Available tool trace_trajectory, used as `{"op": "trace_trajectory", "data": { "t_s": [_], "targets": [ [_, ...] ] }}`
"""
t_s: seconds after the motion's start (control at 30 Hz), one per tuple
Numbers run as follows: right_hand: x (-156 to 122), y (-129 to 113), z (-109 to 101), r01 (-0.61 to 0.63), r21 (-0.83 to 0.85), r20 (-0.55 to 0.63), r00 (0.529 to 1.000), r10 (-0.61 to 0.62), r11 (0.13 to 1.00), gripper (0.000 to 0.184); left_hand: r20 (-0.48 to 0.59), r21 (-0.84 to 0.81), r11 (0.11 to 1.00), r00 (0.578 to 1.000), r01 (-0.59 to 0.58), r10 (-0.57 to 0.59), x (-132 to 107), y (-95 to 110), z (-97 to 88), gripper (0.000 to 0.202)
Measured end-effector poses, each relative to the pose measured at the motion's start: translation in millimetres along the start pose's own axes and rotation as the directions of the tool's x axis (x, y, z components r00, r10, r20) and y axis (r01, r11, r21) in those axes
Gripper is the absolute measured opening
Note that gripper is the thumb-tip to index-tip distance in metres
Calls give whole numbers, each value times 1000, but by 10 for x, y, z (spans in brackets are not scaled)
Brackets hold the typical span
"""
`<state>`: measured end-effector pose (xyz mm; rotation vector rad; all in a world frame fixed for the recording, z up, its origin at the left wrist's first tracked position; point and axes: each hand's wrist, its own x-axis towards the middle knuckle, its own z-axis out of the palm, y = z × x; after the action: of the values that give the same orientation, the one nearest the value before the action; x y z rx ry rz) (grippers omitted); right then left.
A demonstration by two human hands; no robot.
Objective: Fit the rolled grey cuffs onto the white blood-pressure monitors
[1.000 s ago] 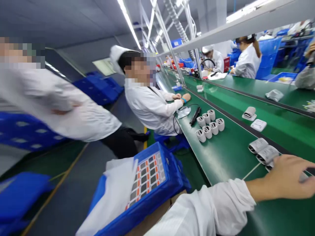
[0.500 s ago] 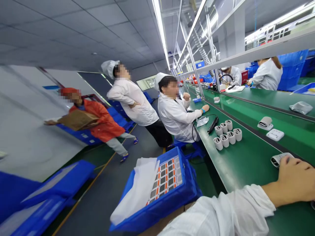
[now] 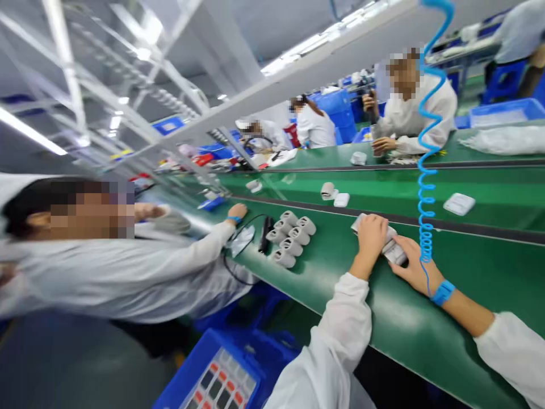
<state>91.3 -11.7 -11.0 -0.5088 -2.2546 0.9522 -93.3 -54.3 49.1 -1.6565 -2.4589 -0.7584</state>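
Over the green bench [image 3: 336, 289], my left hand [image 3: 371, 237] has its fingers curled round a light grey rolled cuff [image 3: 356, 224], most of which it covers. My right hand [image 3: 419, 266], with a blue strap on its wrist, grips a small white boxy device [image 3: 395, 254] from the right side. Both hands are close together, and the device and cuff appear to touch. Left of them, several grey rolled cuffs [image 3: 299, 235] stand in rows. Beside those lies a black handheld tool [image 3: 266, 234] with a cable.
A coiled blue hose [image 3: 427, 196] hangs in front of my right hand. White devices [image 3: 460, 203] lie on the green strip beyond the bench edge. A co-worker [image 3: 106, 267] sits close at left, one arm on the bench. Below stands a blue crate [image 3: 204, 352] of parts.
My view has swung right and closer to the bench. My right hand has come into view, on the device beside my left hand. The standing people at left are out of view.
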Motion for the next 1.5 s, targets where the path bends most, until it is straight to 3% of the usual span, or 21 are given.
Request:
{"op": "trace_trajectory", "data": {
  "t_s": [0.13, 0.37, 0.43, 0.5, 0.53, 0.6, 0.67, 0.73, 0.83, 0.9, 0.97, 1.07, 1.2, 1.27, 1.33, 1.37, 1.43, 1.5],
  "targets": [
    [-203, -140, -93, -53, 70, -37, 998, 55, 996, 78, -7, -6, 998, 998, 56, -56, -32, -97, 24, 29],
    [-491, -245, -524, -45, 213, 25, 999, 41, 976, 73, -121, -25, 988, 981, 152, -154, 0, -280, -153, 23],
    [-512, -240, -584, -64, 268, -35, 996, 76, 961, 72, -151, -72, 995, 985, 76, -86, -26, -204, -178, 26],
    [-495, -217, -608, -105, 362, -88, 985, 146, 926, 75, -102, -244, 963, 991, -111, 89, -98, -52, -164, 38],
    [-476, -201, -616, -130, 426, -99, 977, 190, 895, 74, -43, -369, 907, 978, -204, 203, -149, 41, -140, 47],
    [-431, -168, -637, -189, 573, -88, 953, 290, 797, 67, 83, -582, 767, 919, -270, 386, -258, 226, -63, 65],
    [-394, -144, -671, -252, 719, -31, 920, 391, 648, 53, 169, -661, 720, 893, -211, 417, -343, 361, 32, 75],
    [-374, -137, -712, -304, 836, 74, 887, 456, 457, 44, 179, -686, 713, 916, -145, 359, -374, 405, 115, 75],
    [-359, -143, -769, -333, 929, 239, 872, 428, 159, 41, 154, -712, 696, 947, -92, 283, -331, 303, 179, 76],
    [-343, -128, -808, -323, 946, 286, 878, 384, 32, 40, 127, -695, 713, 961, -90, 245, -267, 178, 177, 75],
    [-312, -76, -863, -289, 957, 277, 880, 387, -29, 42, 82, -661, 744, 976, -100, 204, -192, 52, 156, 68],
    [-242, 75, -999, -155, 986, 162, 864, 476, -54, 43, 7, -541, 834, 991, -110, 135, -100, -91, 123, 54],
    [-165, 314, -1219, -18, 999, -14, 828, 560, 52, 48, -41, -316, 946, 997, -74, 64, -125, -125, 84, 43],
    [-147, 402, -1290, -24, 994, -43, 795, 605, 103, 51, -138, -217, 969, 986, -117, 89, -189, -34, 66, 37],
    [-139, 463, -1318, -36, 993, -48, 759, 649, 115, 45, -208, -172, 957, 958, -236, 199, -222, 139, 81, 30],
    [-137, 484, -1319, -35, 993, -48, 747, 663, 111, 41, -195, -178, 939, 946, -295, 260, -208, 250, 113, 29],
    [-132, 515, -1303, -19, 995, -54, 739, 671, 101, 36, -70, -210, 926, 950, -313, 306, -91, 493, 237, 30],
    [-128, 537, -1281, -5, 996, -56, 746, 664, 90, 35, 69, -199, 961, 975, -193, 210, 139, 716, 429, 42]
  ]
}}
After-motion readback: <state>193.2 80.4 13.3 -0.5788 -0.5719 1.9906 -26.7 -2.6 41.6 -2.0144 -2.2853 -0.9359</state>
